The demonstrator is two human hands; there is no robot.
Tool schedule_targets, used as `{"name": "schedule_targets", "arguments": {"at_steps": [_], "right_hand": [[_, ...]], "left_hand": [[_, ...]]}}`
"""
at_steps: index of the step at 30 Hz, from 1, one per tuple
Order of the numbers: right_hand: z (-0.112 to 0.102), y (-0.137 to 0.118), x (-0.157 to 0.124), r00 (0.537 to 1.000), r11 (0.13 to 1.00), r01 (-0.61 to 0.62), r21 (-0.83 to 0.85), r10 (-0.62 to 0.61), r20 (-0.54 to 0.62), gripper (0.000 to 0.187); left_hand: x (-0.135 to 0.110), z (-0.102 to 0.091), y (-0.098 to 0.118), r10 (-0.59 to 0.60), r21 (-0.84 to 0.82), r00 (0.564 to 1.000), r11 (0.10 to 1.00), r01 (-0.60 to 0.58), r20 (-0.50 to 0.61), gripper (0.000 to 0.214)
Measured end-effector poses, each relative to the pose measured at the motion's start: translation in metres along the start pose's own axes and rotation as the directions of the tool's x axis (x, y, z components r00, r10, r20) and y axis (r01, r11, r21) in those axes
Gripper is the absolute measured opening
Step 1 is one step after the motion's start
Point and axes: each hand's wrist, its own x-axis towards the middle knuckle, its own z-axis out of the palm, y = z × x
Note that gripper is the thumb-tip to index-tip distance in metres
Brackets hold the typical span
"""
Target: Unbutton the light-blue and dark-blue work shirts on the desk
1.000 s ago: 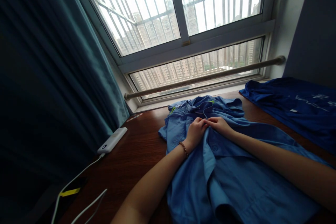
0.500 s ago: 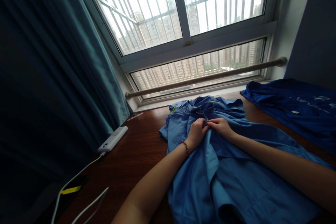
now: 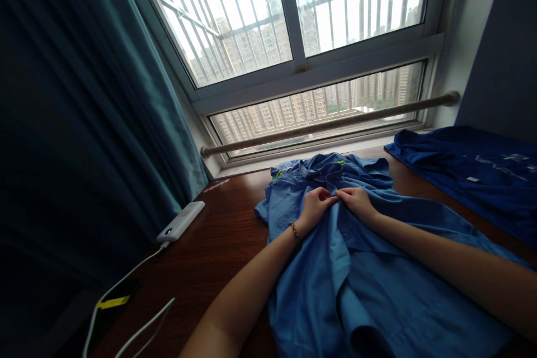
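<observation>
One light blue shirt (image 3: 381, 285) lies on the brown surface (image 3: 229, 229). The right hand (image 3: 357, 203) has its grip pinched on the front edge; I can't tell if the left hand (image 3: 314, 207) grips cloth. A second ago its thumb and finger were bunched up; now a gap shows. The shirt stayed put. Its collar (image 3: 329, 170) points to the window (image 3: 290, 8); its long way runs toward the person.
</observation>
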Motion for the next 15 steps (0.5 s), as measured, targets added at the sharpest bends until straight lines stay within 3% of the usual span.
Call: {"name": "schedule_targets", "arguments": {"at_steps": [4,8,12,15], "right_hand": [[0.002,0.003,0.001,0.999,0.997,-0.035,0.075,0.036,-0.012,0.031],[-0.002,0.011,0.011,0.983,0.966,-0.089,0.244,0.125,-0.136,0.027],[-0.012,0.02,0.022,0.972,0.948,-0.093,0.303,0.153,-0.18,0.029],[-0.014,0.023,0.025,0.973,0.943,-0.079,0.324,0.143,-0.179,0.029]], "left_hand": [[0.002,0.002,0.002,-0.069,-0.092,0.997,0.993,0.072,0.027,0.032],[-0.001,0.004,0.003,-0.043,-0.049,0.999,0.998,0.042,-0.029,0.019],[-0.001,-0.003,0.0,-0.005,0.122,0.999,0.992,0.009,-0.034,0.008],[0.003,-0.015,-0.004,0.041,0.355,0.999,0.934,-0.041,0.006,0.007]]}}
